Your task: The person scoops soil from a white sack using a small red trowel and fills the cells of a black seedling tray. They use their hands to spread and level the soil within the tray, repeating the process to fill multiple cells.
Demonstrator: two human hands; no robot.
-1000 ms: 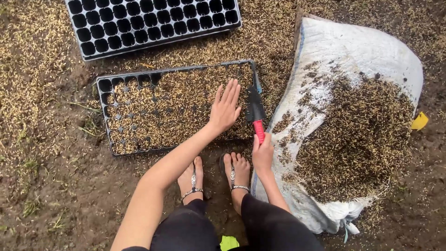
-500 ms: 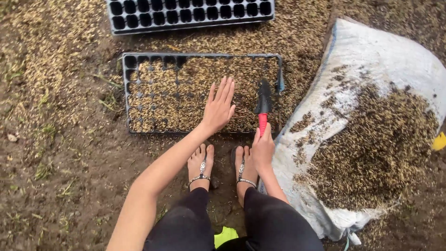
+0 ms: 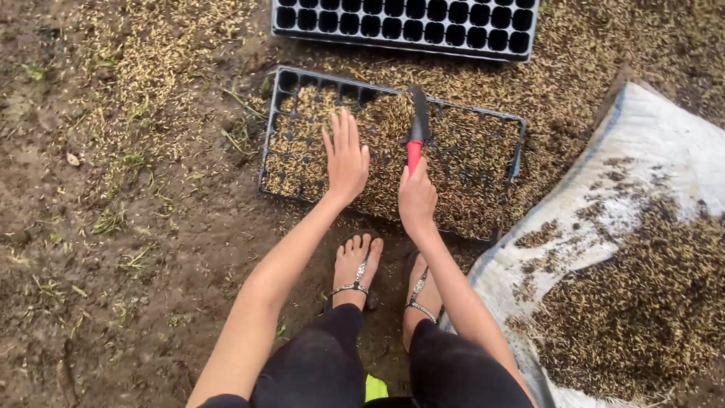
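One trowel (image 3: 416, 125), blade pointing away, upright.

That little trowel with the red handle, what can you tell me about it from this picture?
The trowel is a small hand tool with a narrow, dark blade and a bright red handle that looks like plastic. The right hand grips the lower end of the handle, so only its upper part shows. The blade points away from the person, lying over the middle of the filled seedling tray, on or just above the husky brown mix. The left hand lies flat on the mix beside it, not touching it.
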